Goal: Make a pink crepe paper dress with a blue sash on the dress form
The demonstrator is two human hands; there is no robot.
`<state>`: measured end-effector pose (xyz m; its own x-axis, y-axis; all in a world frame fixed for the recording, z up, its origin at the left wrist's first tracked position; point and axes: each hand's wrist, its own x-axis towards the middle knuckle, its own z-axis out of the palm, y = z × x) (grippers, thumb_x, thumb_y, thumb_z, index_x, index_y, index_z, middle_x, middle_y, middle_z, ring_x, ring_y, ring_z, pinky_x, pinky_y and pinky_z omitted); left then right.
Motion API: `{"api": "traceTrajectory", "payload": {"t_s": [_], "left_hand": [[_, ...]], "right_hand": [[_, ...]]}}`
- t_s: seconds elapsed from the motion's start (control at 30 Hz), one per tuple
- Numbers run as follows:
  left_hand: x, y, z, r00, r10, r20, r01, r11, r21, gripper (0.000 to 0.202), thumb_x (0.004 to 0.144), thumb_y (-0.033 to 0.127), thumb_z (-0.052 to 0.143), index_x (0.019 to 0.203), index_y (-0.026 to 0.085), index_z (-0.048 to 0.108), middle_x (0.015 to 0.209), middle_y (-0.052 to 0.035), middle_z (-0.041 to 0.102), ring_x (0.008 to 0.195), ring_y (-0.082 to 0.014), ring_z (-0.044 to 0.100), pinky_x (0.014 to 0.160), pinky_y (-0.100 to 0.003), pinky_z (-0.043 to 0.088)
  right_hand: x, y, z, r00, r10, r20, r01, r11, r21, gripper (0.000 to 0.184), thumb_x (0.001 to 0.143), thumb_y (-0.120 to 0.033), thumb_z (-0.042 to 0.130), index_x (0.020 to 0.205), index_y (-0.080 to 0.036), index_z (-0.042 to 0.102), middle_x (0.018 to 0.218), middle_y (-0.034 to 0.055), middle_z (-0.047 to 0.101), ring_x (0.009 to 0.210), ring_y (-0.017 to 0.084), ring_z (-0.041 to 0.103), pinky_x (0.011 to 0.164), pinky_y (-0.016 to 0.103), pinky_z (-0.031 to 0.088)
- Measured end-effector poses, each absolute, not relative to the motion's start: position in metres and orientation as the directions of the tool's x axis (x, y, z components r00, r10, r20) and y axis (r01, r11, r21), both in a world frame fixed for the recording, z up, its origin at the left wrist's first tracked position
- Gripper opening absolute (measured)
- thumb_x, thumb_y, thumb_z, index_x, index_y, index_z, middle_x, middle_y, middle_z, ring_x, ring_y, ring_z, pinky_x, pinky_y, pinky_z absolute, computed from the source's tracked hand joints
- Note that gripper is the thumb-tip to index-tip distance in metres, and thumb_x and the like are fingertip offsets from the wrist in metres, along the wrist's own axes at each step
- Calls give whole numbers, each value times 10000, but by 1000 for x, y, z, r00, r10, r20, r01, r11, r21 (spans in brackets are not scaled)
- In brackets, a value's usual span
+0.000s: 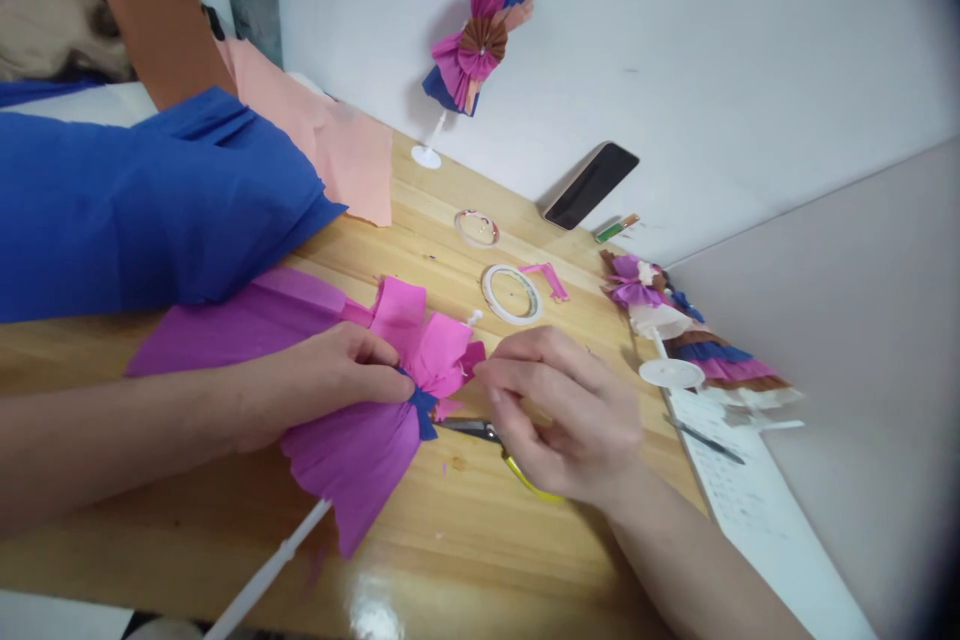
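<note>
A crepe paper doll dress (pixel 360 460) with a purple pleated skirt, blue waistband and pink top is mounted on a white plastic stick (pixel 270 570). My left hand (pixel 337 375) pinches it at the blue waist, thumb and fingers closed. My right hand (pixel 562 410) is at the pink top's right edge, fingertips pressed together; whatever they hold is too small to make out. Partly under my right hand lie scissors (pixel 471 429) with yellow handles, blades toward the dress. A strip of purple crepe paper (pixel 240 320) stretches out behind my left forearm.
Blue crepe paper (pixel 150 205) and peach paper (pixel 330 140) cover the left. Behind are two tape rolls (pixel 489 295) (pixel 457 220), pink scraps (pixel 551 278) and a phone (pixel 592 185) leaning on the wall. Finished paper figures (pixel 480 40) (pixel 671 373) and a pen (pixel 705 440) on written paper stand around.
</note>
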<state>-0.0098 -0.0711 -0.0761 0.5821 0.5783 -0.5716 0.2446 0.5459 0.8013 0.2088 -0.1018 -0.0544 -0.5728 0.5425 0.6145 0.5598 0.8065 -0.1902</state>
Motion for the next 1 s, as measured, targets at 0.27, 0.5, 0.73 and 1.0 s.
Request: {"api": "traceTrajectory", "payload": {"t_s": [0.27, 0.5, 0.73, 1.0], "left_hand": [[-10, -70, -75, 583, 578, -571, 240, 550, 800, 178, 644, 323, 652, 655, 150, 610, 548, 40, 471, 502, -97, 409, 495, -230, 261], [-9, -69, -77, 576, 578, -578, 239, 557, 795, 172, 630, 318, 658, 656, 150, 631, 535, 42, 490, 491, -100, 417, 487, -230, 272], [-10, -70, -77, 580, 578, -574, 216, 571, 792, 174, 625, 312, 665, 643, 147, 614, 574, 38, 521, 522, -99, 434, 514, -221, 292], [-10, -71, -77, 589, 584, -559, 218, 551, 805, 185, 634, 316, 656, 636, 144, 588, 588, 40, 497, 547, -96, 408, 532, -224, 258]], "right_hand": [[215, -91, -61, -622, 522, 584, 515, 834, -198, 261, 799, 21, 495, 915, -155, 650, 797, 40, 568, 600, 100, 510, 489, 237, 404], [214, -93, -61, -620, 501, 603, 529, 835, -150, 224, 796, 16, 535, 916, -128, 657, 803, 53, 568, 634, 115, 527, 514, 253, 419], [213, -93, -66, -651, 466, 599, 521, 848, -93, 230, 808, 1, 566, 979, -123, 658, 760, 46, 580, 636, 128, 539, 510, 258, 424], [209, -96, -67, -637, 486, 598, 547, 832, -94, 186, 839, -49, 565, 986, -120, 654, 740, 50, 595, 609, 131, 548, 486, 261, 431]]}}
